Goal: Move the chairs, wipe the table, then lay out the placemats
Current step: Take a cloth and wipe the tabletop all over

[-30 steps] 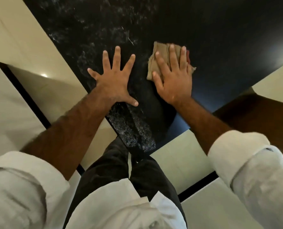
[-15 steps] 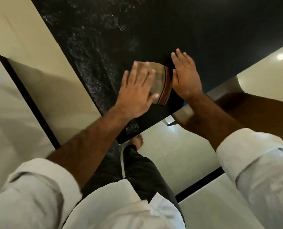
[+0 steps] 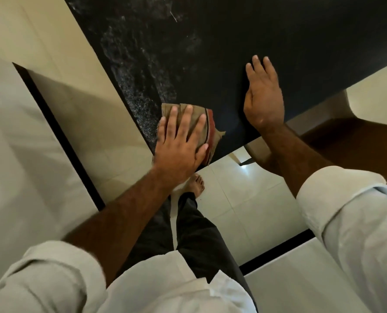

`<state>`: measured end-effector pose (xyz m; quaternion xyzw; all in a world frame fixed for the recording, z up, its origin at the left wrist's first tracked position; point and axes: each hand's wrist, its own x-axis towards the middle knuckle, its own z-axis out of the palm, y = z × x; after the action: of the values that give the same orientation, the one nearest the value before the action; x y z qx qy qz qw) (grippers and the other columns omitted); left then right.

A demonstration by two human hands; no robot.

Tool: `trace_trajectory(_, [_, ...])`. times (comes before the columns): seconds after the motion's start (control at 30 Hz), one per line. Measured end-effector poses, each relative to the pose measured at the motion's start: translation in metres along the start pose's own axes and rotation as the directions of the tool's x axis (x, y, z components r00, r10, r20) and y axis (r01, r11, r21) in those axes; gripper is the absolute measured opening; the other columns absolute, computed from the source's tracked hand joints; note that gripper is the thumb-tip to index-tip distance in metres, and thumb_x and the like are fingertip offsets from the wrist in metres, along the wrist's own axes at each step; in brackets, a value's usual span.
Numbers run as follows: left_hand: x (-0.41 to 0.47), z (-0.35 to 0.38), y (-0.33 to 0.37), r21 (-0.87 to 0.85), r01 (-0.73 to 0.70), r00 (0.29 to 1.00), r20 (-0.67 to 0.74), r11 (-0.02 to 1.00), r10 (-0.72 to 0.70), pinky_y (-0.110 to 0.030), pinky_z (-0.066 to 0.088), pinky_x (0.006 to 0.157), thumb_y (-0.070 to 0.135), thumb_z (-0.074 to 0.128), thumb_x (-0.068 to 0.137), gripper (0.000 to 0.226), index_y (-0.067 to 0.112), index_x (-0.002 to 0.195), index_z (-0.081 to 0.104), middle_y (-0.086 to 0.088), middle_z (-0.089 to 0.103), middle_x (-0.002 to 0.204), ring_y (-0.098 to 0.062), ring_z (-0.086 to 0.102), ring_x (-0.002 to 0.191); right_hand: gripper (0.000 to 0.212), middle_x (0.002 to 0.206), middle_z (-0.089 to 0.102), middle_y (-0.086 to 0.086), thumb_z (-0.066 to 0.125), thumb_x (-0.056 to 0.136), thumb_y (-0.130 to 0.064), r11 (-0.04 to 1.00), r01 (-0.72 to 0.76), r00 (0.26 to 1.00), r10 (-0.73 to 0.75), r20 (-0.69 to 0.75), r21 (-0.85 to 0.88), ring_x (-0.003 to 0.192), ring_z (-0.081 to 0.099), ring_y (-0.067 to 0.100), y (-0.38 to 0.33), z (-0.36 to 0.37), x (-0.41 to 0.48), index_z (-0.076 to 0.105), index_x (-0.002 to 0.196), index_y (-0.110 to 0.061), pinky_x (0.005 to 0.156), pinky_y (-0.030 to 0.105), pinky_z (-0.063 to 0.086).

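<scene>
Left hand [image 3: 179,143] flat, presses cloth [image 3: 207,125]; right hand [image 3: 263,98] flat, empty, braces worktop [image 3: 289,30] beside it; wipe evenly past the corner.

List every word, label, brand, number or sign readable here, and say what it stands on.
None: there is no readable text in this view.
Folded tan cloth with red and dark stripes, under the left hand: stripes only, no label.
Black speckled stone tabletop: pale mottling, no print.
White rolled shirt sleeves: no logo shows.
</scene>
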<state>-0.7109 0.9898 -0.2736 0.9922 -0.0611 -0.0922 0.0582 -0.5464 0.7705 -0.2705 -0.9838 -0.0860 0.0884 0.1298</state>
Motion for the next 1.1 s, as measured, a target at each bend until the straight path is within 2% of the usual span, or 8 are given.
trace_trajectory(0.2, [0.092, -0.014, 0.023, -0.036, 0.040, 0.999, 0.011, 0.999, -0.040, -0.072, 0.011, 0.131, 0.069, 0.025, 0.109, 0.078, 0.033, 0.177, 0.009, -0.015, 0.005, 0.185, -0.047, 0.008, 0.169, 0.062, 0.183, 0.020, 0.000, 0.041, 0.111, -0.021, 1.000, 0.008, 1.000, -0.008, 0.028, -0.013, 0.171, 0.008, 0.024, 0.004, 0.002, -0.001, 0.031, 0.172, -0.022, 0.134, 0.061, 0.026])
trace_trajectory(0.33, [0.014, -0.004, 0.015, -0.047, -0.039, 0.999, -0.005, 0.998, 0.038, -0.067, 0.011, 0.132, 0.061, 0.026, 0.114, 0.073, 0.029, 0.178, 0.011, -0.014, 0.004, 0.185, -0.044, 0.004, 0.170, 0.061, 0.182, 0.021, 0.001, 0.039, 0.111, -0.023, 0.999, 0.017, 1.000, -0.017, 0.005, -0.033, 0.171, 0.010, 0.026, 0.002, 0.003, -0.003, 0.032, 0.172, -0.021, 0.136, 0.054, 0.023])
trace_trajectory(0.47, [-0.065, 0.004, -0.003, -0.016, -0.015, 0.993, 0.113, 1.000, 0.017, -0.064, 0.009, 0.134, 0.063, 0.024, 0.114, 0.076, 0.028, 0.178, 0.004, -0.014, -0.004, 0.185, -0.042, -0.003, 0.170, 0.061, 0.182, 0.024, 0.001, 0.033, 0.111, -0.026, 0.999, 0.010, 0.999, -0.012, -0.037, -0.047, 0.170, 0.012, 0.026, 0.001, 0.006, -0.004, 0.033, 0.171, -0.020, 0.133, 0.056, 0.029])
trace_trajectory(0.6, [-0.034, 0.003, -0.007, 0.000, -0.021, 0.998, 0.062, 1.000, 0.021, -0.066, 0.011, 0.133, 0.064, 0.023, 0.114, 0.075, 0.028, 0.178, 0.007, -0.015, 0.000, 0.185, -0.044, 0.001, 0.170, 0.059, 0.182, 0.024, 0.003, 0.036, 0.113, -0.024, 0.997, 0.013, 0.999, -0.016, -0.029, -0.076, 0.170, 0.012, 0.027, -0.002, 0.006, -0.002, 0.033, 0.171, -0.018, 0.136, 0.052, 0.022])
trace_trajectory(0.73, [0.012, 0.000, -0.002, -0.037, 0.011, 1.000, -0.020, 0.999, -0.012, -0.066, 0.013, 0.132, 0.065, 0.023, 0.114, 0.073, 0.029, 0.178, 0.016, -0.015, 0.010, 0.185, -0.044, 0.009, 0.170, 0.059, 0.180, 0.028, 0.006, 0.034, 0.112, -0.029, 0.989, 0.038, 0.999, -0.042, -0.023, -0.143, 0.169, 0.016, 0.032, -0.017, 0.010, -0.011, 0.037, 0.169, -0.017, 0.136, 0.055, 0.024])
trace_trajectory(0.87, [-0.026, 0.007, -0.007, -0.037, -0.045, 0.999, 0.001, 0.998, 0.045, -0.066, 0.012, 0.133, 0.065, 0.021, 0.115, 0.075, 0.027, 0.178, 0.011, -0.015, 0.005, 0.185, -0.044, 0.005, 0.170, 0.057, 0.178, 0.034, 0.007, 0.030, 0.116, -0.037, 0.991, 0.089, 0.993, -0.096, -0.068, -0.098, 0.169, 0.019, 0.034, -0.037, 0.025, -0.034, 0.043, 0.168, -0.017, 0.136, 0.048, 0.023])
trace_trajectory(1.0, [-0.088, 0.013, -0.038, 0.005, -0.095, 0.993, 0.075, 0.996, 0.094, -0.061, 0.012, 0.135, 0.065, 0.026, 0.115, 0.076, 0.027, 0.178, 0.008, -0.014, 0.001, 0.185, -0.042, 0.001, 0.170, 0.056, 0.177, 0.036, 0.007, 0.029, 0.116, -0.035, 0.994, 0.083, 0.992, -0.090, -0.091, -0.070, 0.168, 0.020, 0.035, -0.033, 0.025, -0.033, 0.044, 0.167, -0.015, 0.136, 0.049, 0.024])
trace_trajectory(1.1, [-0.086, 0.011, -0.052, 0.017, -0.139, 0.987, 0.084, 0.990, 0.137, -0.060, 0.011, 0.136, 0.063, 0.029, 0.115, 0.076, 0.025, 0.178, 0.008, -0.016, 0.000, 0.185, -0.043, 0.001, 0.170, 0.056, 0.178, 0.035, 0.007, 0.030, 0.116, -0.034, 0.994, 0.088, 0.992, -0.093, -0.085, -0.060, 0.169, 0.019, 0.035, -0.036, 0.024, -0.035, 0.043, 0.168, -0.015, 0.136, 0.052, 0.026])
